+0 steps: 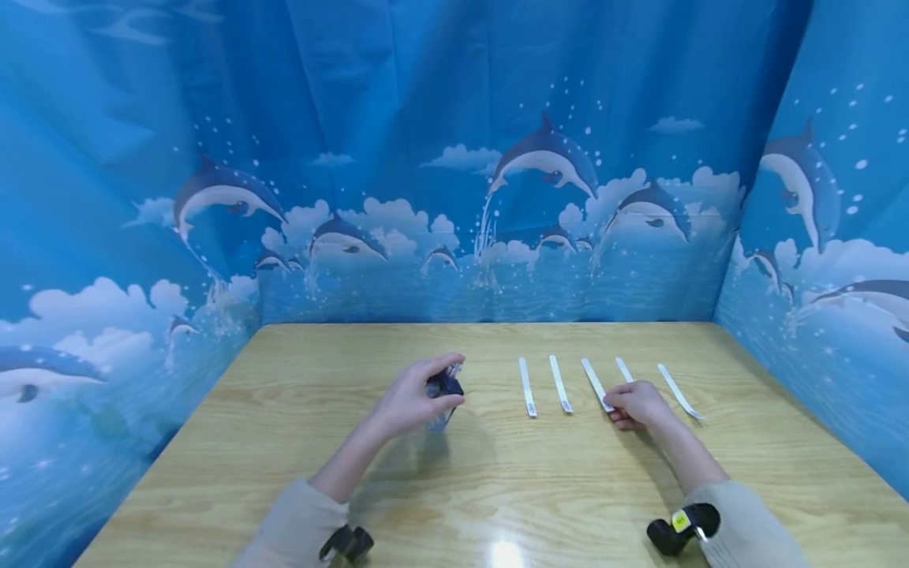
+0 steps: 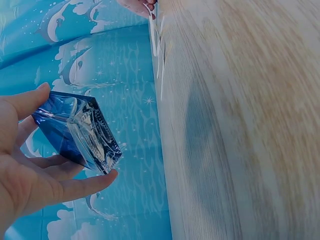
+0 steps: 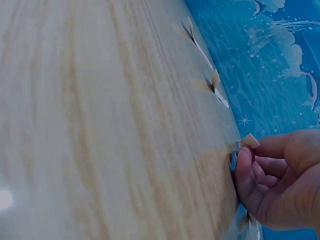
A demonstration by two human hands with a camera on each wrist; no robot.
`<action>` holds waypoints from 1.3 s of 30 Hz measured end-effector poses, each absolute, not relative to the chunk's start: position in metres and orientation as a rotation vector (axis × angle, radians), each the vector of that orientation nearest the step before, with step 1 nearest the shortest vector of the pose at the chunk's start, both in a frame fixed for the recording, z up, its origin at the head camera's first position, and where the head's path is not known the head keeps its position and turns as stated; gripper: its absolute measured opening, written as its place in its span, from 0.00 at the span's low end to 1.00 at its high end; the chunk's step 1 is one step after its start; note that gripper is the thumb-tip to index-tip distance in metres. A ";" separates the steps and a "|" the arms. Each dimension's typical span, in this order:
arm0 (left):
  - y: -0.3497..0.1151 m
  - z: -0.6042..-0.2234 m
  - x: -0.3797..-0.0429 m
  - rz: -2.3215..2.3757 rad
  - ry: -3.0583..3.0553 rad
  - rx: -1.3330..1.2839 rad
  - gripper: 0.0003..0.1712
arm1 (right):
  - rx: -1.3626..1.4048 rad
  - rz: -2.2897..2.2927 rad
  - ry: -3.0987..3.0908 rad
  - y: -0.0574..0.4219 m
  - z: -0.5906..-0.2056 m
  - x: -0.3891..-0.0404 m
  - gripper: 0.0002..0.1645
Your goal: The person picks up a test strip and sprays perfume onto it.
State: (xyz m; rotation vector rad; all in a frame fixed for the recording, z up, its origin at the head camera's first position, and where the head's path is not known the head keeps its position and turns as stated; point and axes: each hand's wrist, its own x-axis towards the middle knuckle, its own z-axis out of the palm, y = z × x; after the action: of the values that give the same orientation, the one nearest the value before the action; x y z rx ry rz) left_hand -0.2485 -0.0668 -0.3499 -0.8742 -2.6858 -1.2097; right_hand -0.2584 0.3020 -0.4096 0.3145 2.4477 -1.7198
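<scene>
My left hand (image 1: 409, 397) holds a glass perfume bottle (image 1: 442, 386) above the table, left of a row of white paper strips. In the left wrist view the bottle (image 2: 75, 132) is tilted, blue through the body with a thick clear base, and thumb and fingers grip its sides. My right hand (image 1: 641, 404) pinches the near end of the middle paper strip (image 1: 593, 379) between thumb and forefinger. The right wrist view shows that strip's end (image 3: 251, 141) at the fingertips. This hand partly covers the fourth strip (image 1: 623, 369).
Two paper strips, the outer left one (image 1: 527, 386) and its neighbour (image 1: 560, 384), lie left of the right hand. Another strip (image 1: 679, 392) with a bent-up end lies right of it. The wooden table (image 1: 298, 371) meets a blue dolphin-print curtain (image 1: 440, 158) behind.
</scene>
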 end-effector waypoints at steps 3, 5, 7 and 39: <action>-0.067 -0.349 -0.248 -1.197 -2.685 -0.889 0.33 | 0.327 -1.716 2.452 0.302 -0.410 -0.259 0.19; -0.068 -0.349 -0.248 -1.189 -2.687 -0.896 0.33 | 0.345 -1.719 2.453 0.302 -0.410 -0.259 0.19; -0.068 -0.349 -0.248 -1.178 -2.692 -0.901 0.33 | 0.361 -1.723 2.455 0.303 -0.410 -0.260 0.18; -0.069 -0.347 -0.246 -1.195 -2.689 -0.870 0.33 | 0.348 -1.492 2.717 0.302 -0.408 -0.250 0.17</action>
State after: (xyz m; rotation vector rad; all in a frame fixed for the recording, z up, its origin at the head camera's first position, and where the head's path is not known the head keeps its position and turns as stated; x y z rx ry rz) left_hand -0.2461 -0.0691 -0.3472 -0.8703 -2.6887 -1.1950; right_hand -0.2500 0.3024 -0.4082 0.3476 2.7172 -1.4920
